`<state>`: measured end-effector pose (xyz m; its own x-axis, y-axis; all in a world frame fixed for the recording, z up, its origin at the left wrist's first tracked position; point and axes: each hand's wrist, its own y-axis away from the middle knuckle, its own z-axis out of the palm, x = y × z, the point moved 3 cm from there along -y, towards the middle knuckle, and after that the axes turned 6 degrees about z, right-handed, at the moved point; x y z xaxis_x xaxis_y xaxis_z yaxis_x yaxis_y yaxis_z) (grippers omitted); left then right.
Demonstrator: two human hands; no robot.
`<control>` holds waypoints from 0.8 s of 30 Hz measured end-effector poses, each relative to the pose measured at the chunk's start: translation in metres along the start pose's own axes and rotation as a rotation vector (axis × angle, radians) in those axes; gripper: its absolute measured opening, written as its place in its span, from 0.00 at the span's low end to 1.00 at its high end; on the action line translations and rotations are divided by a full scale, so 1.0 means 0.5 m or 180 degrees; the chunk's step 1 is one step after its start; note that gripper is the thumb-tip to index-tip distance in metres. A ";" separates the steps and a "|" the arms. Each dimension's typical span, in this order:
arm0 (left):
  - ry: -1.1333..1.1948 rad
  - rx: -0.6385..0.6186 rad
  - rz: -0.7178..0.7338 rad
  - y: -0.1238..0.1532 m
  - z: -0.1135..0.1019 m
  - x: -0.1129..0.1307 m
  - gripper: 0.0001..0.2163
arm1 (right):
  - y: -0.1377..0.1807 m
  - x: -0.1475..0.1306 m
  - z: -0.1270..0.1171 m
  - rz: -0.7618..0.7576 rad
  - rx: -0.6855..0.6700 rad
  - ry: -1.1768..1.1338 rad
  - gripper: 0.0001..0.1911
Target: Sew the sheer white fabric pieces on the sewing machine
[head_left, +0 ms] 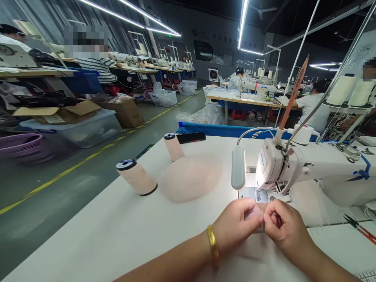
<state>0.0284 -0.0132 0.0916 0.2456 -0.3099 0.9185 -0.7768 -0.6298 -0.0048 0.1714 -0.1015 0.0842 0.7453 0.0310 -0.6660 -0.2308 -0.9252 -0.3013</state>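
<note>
My left hand (233,223), with a gold bracelet (213,244) at its wrist, pinches a small piece of thin pale fabric (253,214). Thumb and fingertips of my right hand (286,225) are closed on the same fabric, touching or almost touching the left fingertips. Much of the piece is hidden by the fingers. Both hands are just in front of the presser foot (259,194) of a white sewing machine (266,168). A sheer, pale pink oval piece of fabric (192,178), blurred, lies on the white table (141,239) to the left.
Two peach thread cones (138,178) stand left of the oval fabric, near a black phone (191,137). A lamp (238,168) hangs beside the machine head. Red-handled snips (362,231) and a ruler (366,274) lie at right. Other people sit at machines beyond.
</note>
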 end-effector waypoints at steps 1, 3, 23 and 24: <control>-0.0346 0.0034 0.0065 -0.003 0.002 -0.001 0.14 | -0.002 0.004 0.005 0.0051 -0.0024 0.0051 0.08; -0.1097 0.0143 0.0184 -0.009 0.006 -0.004 0.14 | -0.007 0.011 0.017 0.0132 -0.0077 0.0240 0.07; -0.2526 0.0399 0.2191 0.023 0.023 -0.025 0.09 | -0.013 0.041 0.018 -0.0498 -0.0306 0.0673 0.09; -0.2514 0.0383 0.2166 0.023 0.022 -0.025 0.09 | -0.012 0.039 0.016 -0.0588 -0.0362 0.0727 0.11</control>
<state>0.0226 -0.0244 0.0757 0.1210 -0.9747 0.1881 -0.8409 -0.2014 -0.5024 0.1823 -0.0925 0.0675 0.8923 0.1287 -0.4326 -0.0165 -0.9485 -0.3163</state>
